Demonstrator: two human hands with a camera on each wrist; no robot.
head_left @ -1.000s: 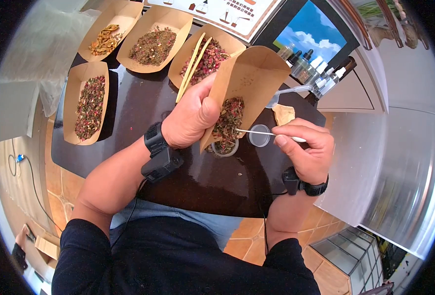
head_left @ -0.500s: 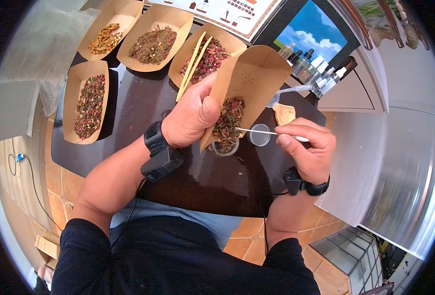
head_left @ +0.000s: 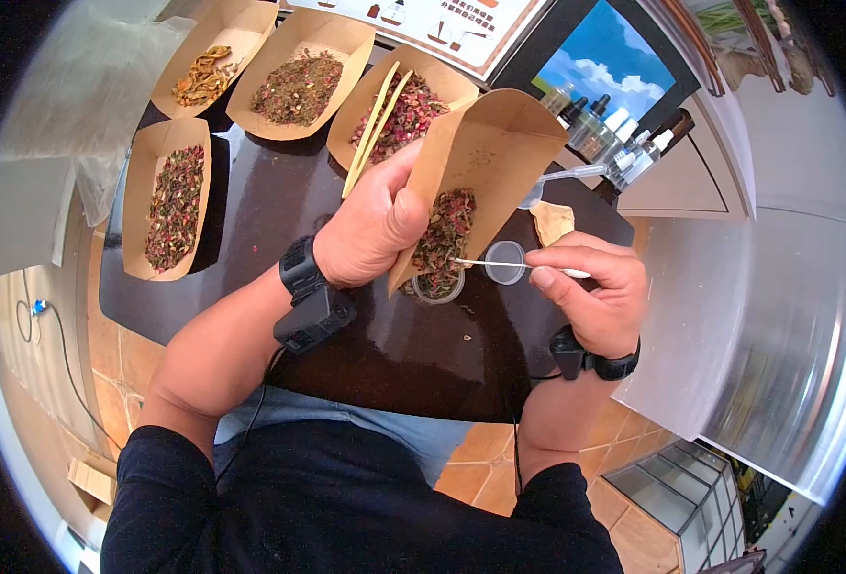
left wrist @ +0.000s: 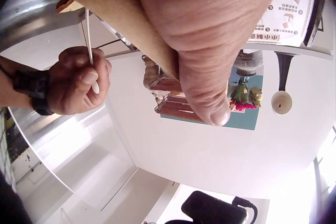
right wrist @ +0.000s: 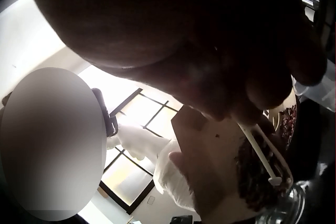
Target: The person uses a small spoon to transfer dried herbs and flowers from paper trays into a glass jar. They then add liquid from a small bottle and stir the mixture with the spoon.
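My left hand (head_left: 373,225) grips a brown paper tray (head_left: 514,143) by its near side, thumb along the outside. The tray is tilted, and its dried herb-and-petal mix (head_left: 449,230) gathers at the low corner over a small clear round cup (head_left: 439,290), which holds some of the mix. Between thumb and fingers my right hand (head_left: 595,292) pinches a thin white stick (head_left: 500,263) with a thicker handle end. In the right wrist view the stick's small flat tip (right wrist: 274,181) is at the mix by the tray's low edge, just above the cup.
A clear round lid (head_left: 505,263) lies right of the cup, with a pale dried slice (head_left: 552,223) behind. Other paper trays hold dried petals (head_left: 176,208) and herbs (head_left: 297,89); yellow tongs (head_left: 377,129) rest on one. Dropper bottles (head_left: 595,139) stand back right.
My right hand first drew the stick slightly right, then moved it back left, its tip now a little lower in the mix. My left hand and the tilted tray have stayed in place.
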